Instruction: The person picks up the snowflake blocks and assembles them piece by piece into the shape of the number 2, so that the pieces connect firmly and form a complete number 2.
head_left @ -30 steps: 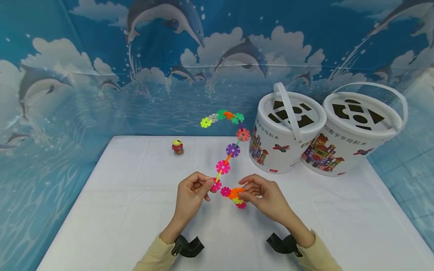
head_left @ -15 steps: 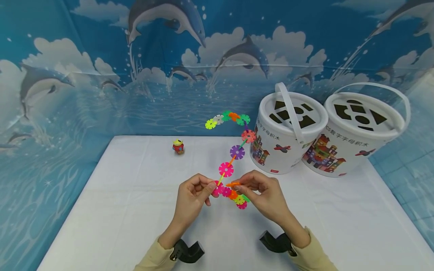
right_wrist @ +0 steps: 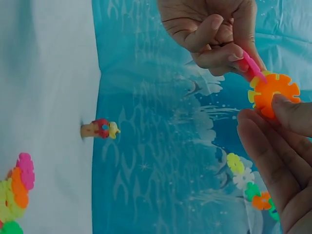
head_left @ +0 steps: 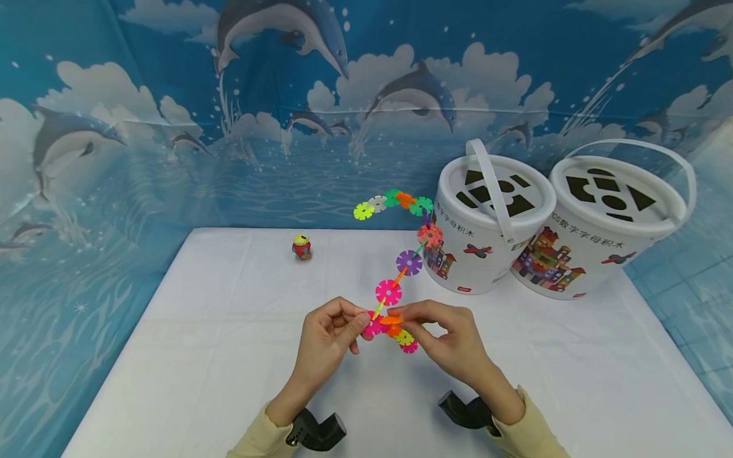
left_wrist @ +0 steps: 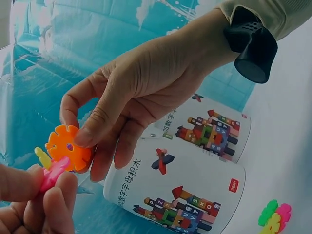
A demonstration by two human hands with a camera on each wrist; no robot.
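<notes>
chain point(head_left: 403, 264) of slotted plastic discs reaches up from the left hand point(head_left: 328, 329), whose thumb and fingers pinch its pink end disc point(head_left: 375, 326); the chain's other end shows against the dolphin curtain point(head_left: 240, 184), past the table's point(head_left: 189, 356) far edge. the right hand point(head_left: 449, 331) pinches an orange disc point(head_left: 392, 320), its rim meeting the pink one; whether the slots are joined cannot be told. a small pile point(head_left: 406, 339) of discs lies on the table, seen between the hands. the left bucket point(head_left: 481, 264) and right bucket point(head_left: 584, 261) stand side by side toward the far right corner, lids point(head_left: 518, 193) on; the cut-out holes show only dark, so their contents cannot be seen. a toy figure point(head_left: 301, 248) stands near the far edge.
</notes>
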